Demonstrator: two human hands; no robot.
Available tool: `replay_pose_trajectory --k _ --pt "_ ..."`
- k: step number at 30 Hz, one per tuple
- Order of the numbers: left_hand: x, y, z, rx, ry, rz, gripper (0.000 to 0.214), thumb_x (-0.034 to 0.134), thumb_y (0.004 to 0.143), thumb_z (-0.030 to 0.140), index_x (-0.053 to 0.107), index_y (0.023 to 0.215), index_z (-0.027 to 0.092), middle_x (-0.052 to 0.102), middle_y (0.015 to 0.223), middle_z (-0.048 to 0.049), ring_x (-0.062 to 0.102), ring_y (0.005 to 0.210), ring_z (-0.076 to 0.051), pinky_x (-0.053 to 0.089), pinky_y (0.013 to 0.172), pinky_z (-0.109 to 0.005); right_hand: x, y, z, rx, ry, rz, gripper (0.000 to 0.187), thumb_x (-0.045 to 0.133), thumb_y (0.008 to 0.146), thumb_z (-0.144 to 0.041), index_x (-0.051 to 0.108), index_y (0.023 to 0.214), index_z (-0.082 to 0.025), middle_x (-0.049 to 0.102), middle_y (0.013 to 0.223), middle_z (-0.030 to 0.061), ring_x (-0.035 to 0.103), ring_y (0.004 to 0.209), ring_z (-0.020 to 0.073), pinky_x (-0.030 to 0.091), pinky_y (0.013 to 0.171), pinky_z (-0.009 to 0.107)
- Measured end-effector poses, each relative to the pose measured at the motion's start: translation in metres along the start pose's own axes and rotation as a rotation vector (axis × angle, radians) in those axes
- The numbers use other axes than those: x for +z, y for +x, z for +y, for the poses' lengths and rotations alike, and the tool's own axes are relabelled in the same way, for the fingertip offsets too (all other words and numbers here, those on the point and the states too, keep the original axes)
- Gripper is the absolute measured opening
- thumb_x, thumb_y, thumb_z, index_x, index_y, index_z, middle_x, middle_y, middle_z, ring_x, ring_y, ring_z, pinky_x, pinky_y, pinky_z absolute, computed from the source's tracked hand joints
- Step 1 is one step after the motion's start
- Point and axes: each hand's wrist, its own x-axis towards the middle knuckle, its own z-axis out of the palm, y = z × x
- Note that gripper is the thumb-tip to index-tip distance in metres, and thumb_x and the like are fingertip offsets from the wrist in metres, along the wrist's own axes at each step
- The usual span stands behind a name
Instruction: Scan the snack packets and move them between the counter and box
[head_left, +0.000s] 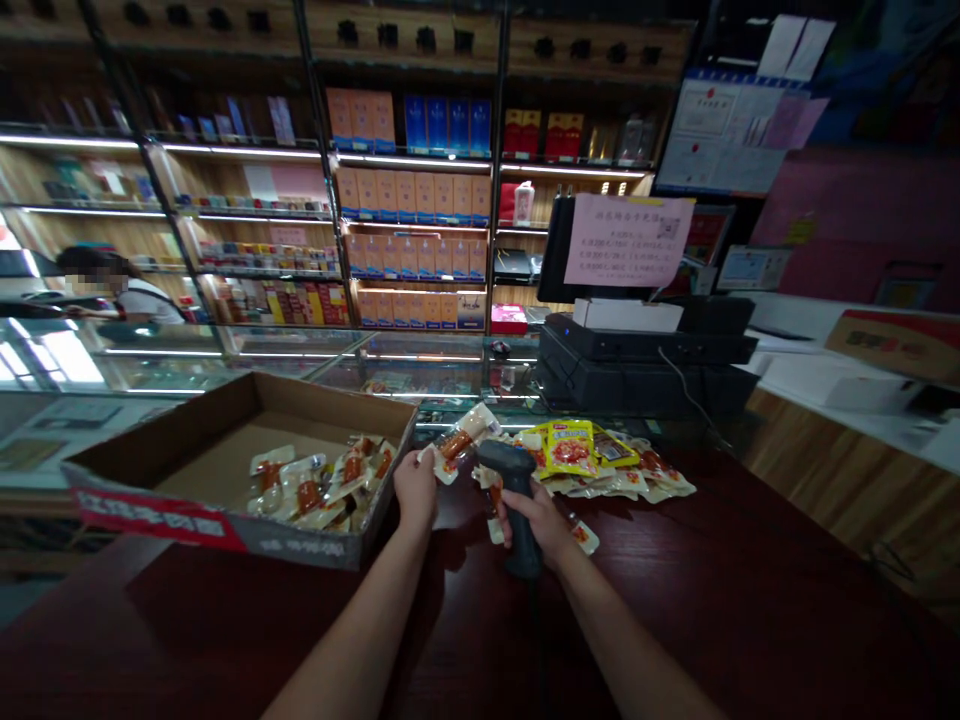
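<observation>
My right hand [541, 520] is wrapped around the grip of a dark barcode scanner [512, 462], whose head points left and away from me. In my left hand [416, 488] is a clear-and-white snack packet [465, 438] with brown food inside, pinched by its near edge just in front of the scanner head. Beyond and right of the scanner lies a pile of similar packets [652, 475], with a yellow snack packet [571, 447] on top. Left of my left hand stands an open cardboard box [225, 525] with several of the same packets [307, 490] in its right part.
Dark red tabletop [660, 600] lies under my arms. A monitor with a pink notice [628, 240] stands on a black cash drawer [645, 375] behind the pile. Past a glass counter [427, 347] are lit shelves of boxes. Another person [142, 295] is at far left.
</observation>
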Motion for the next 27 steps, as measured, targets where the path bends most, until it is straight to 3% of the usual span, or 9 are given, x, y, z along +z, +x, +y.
replay_pose_trajectory --k 3,6,10,13,17,20,24,27 --pt "-0.015 0.006 0.036 0.016 -0.079 0.024 0.027 0.056 0.063 0.040 0.055 0.074 0.016 0.057 0.058 0.0003 0.056 0.054 -0.015 0.044 0.052 -0.026 0.023 0.007 -0.007 0.002 0.012 -0.057 0.034 0.070 0.064 -0.038 0.054 0.085 -0.016 0.058 0.053 -0.0044 0.050 0.036 0.0091 0.044 0.034 0.021" --pt "-0.048 0.017 0.063 0.054 -0.064 0.122 0.028 0.055 0.064 0.039 0.055 0.080 0.016 0.058 0.061 0.0000 0.057 0.055 -0.015 0.046 0.054 -0.027 0.048 0.014 -0.010 0.008 -0.007 -0.099 0.039 0.070 0.063 -0.039 0.054 0.090 -0.016 0.057 0.052 -0.0050 0.049 0.035 0.0091 0.043 0.034 0.021" --pt "-0.102 0.032 0.080 0.123 0.163 0.250 0.034 0.050 0.073 0.036 0.057 0.098 0.013 0.060 0.067 -0.0024 0.058 0.058 -0.016 0.049 0.058 -0.029 0.079 0.017 -0.007 0.014 -0.027 -0.164 0.038 0.068 0.062 -0.038 0.054 0.090 -0.016 0.057 0.053 -0.0050 0.050 0.036 0.0094 0.043 0.035 0.021" --pt "-0.127 0.040 0.090 0.157 0.463 0.272 0.039 0.049 0.075 0.028 0.053 0.112 0.013 0.063 0.076 -0.0064 0.062 0.066 -0.019 0.050 0.066 -0.033 0.096 0.016 -0.001 0.027 -0.036 -0.197 0.035 0.067 0.063 -0.036 0.054 0.088 -0.016 0.057 0.052 -0.0050 0.050 0.035 0.0097 0.043 0.035 0.022" --pt "-0.131 0.041 0.107 0.117 0.963 0.178 0.041 0.045 0.077 0.020 0.051 0.117 0.012 0.065 0.088 -0.0155 0.063 0.086 -0.028 0.047 0.078 -0.040 0.106 0.015 0.005 0.028 -0.051 -0.239 0.033 0.067 0.063 -0.036 0.054 0.085 -0.016 0.057 0.051 -0.0049 0.050 0.034 0.0097 0.042 0.035 0.021" --pt "-0.125 0.035 0.119 0.119 1.177 0.102 0.043 0.041 0.079 0.016 0.051 0.120 0.008 0.059 0.111 -0.0252 0.058 0.105 -0.032 0.043 0.087 -0.042 0.108 0.014 0.007 0.027 -0.052 -0.246 0.032 0.067 0.063 -0.036 0.054 0.083 -0.016 0.057 0.051 -0.0048 0.050 0.034 0.0093 0.043 0.036 0.022" --pt "-0.118 0.027 0.131 0.158 1.236 0.148 0.047 0.045 0.079 0.021 0.049 0.124 0.007 0.023 0.143 -0.0317 0.049 0.117 -0.038 0.041 0.091 -0.046 0.102 0.010 0.005 0.026 -0.056 -0.228 0.032 0.067 0.062 -0.035 0.055 0.085 -0.015 0.057 0.051 -0.0047 0.050 0.034 0.0099 0.044 0.035 0.023" --pt "-0.107 0.022 0.131 0.346 1.117 0.191 0.045 0.048 0.079 0.025 0.051 0.122 0.012 0.018 0.148 -0.0249 0.044 0.123 -0.038 0.039 0.094 -0.047 0.093 0.007 0.003 0.027 -0.062 -0.194 0.032 0.066 0.063 -0.035 0.055 0.086 -0.015 0.057 0.051 -0.0048 0.050 0.035 0.0098 0.044 0.035 0.022"
